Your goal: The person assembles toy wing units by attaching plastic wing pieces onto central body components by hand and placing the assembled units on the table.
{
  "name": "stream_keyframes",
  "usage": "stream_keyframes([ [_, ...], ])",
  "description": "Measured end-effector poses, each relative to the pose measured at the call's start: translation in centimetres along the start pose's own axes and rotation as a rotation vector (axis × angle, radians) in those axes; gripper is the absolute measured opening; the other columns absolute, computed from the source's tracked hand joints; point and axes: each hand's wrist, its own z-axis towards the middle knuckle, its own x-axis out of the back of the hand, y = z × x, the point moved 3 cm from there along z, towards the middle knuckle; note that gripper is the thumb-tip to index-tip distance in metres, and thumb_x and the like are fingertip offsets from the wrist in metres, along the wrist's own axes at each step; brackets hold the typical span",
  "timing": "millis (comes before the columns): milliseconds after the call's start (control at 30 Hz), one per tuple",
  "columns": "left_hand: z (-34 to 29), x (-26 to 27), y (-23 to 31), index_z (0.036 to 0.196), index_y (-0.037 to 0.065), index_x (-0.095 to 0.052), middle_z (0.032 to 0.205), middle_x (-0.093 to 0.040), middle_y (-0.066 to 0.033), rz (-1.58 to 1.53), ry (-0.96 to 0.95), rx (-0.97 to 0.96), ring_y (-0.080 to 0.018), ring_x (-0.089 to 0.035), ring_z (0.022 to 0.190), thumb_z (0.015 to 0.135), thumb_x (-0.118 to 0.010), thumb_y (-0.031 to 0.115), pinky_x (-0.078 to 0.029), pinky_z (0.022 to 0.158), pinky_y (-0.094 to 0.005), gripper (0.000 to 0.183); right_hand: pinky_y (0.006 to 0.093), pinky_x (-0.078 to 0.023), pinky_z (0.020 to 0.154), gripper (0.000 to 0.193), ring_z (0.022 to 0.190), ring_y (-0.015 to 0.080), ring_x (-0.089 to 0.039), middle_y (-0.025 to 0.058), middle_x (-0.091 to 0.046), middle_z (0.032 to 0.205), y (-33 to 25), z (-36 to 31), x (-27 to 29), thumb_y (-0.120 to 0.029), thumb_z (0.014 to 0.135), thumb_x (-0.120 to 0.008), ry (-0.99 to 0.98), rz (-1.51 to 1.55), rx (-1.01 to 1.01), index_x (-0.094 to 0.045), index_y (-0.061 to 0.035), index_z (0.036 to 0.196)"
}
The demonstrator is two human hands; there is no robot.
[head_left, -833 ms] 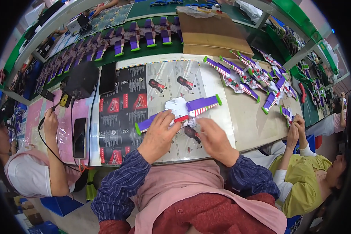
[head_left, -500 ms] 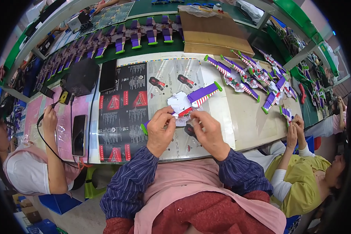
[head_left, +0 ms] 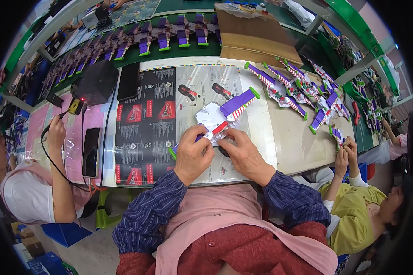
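Counter (head_left: 280,137) carries the printed instruction sheet (head_left: 170,114); toy wing assembly (head_left: 225,112) has come nearer to me since a moment ago, now tilted over the sheet. My left hand (head_left: 192,153) clamps the near purple wing, my right hand (head_left: 245,153) pinches the white centre piece; fingers (head_left: 225,135) closed on it.

Both hands, left hand (head_left: 193,155) and right hand (head_left: 246,153), grip a purple-winged toy (head_left: 221,117) over the instruction sheet (head_left: 170,114).
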Motion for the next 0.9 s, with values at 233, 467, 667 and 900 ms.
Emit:
stream_keyframes([
  [233,0.6,-1.4,0.5,0.092,0.007,-0.082,0.126,-0.074,-0.0067,0.093,0.006,-0.001,-0.032,-0.06,0.115,0.082,-0.08,0.008,-0.045,0.095,-0.0458,0.011,0.0464,-0.048,0.102,0.048,0.124,0.0375,-0.056,0.0209,-0.056,0.138,-1.3,-0.6,-1.1,0.005,0.08,-0.061,-0.033,-0.277,0.091,-0.063,0.0087,0.128],
  [467,0.6,-1.3,0.2,0.098,0.006,-0.08,0.128,-0.074,-0.0046,0.049,-0.083,0.041,-0.0315,-0.057,0.119,0.083,-0.078,0.007,-0.044,0.098,-0.0465,0.015,0.044,-0.055,0.066,0.014,0.081,0.0368,-0.069,0.0176,-0.062,0.107,-1.8,0.3,-0.7,-0.01,0.1,-0.066,0.172,-0.144,-0.118,-0.064,-0.0019,0.112],
  [667,0.5,-1.3,0.6,0.1,0.005,-0.077,0.13,-0.072,-0.0049,0.147,-0.1,0.01,-0.0311,-0.055,0.122,0.084,-0.077,0.007,-0.043,0.1,-0.0467,0.016,0.0492,-0.053,0.067,0.016,0.078,0.0396,-0.068,0.018,-0.067,0.087,-0.5,1.6,-1.4,-0.017,0.101,-0.068,0.096,-0.068,-0.269,-0.063,-0.0017,0.096],
  [900,0.4,-1.2,0.4,0.1,0.004,-0.076,0.13,-0.071,-0.0067,0.09,-0.094,-0.002,-0.0316,-0.056,0.122,0.085,-0.076,0.006,-0.041,0.107,-0.0493,0.015,0.0466,-0.054,0.068,0.009,0.081,0.0376,-0.069,0.0178,-0.068,0.092,0.5,0.8,-1.9,-0.006,0.098,-0.069,0.222,0.179,-0.305,-0.069,-0.0012,0.105],
])
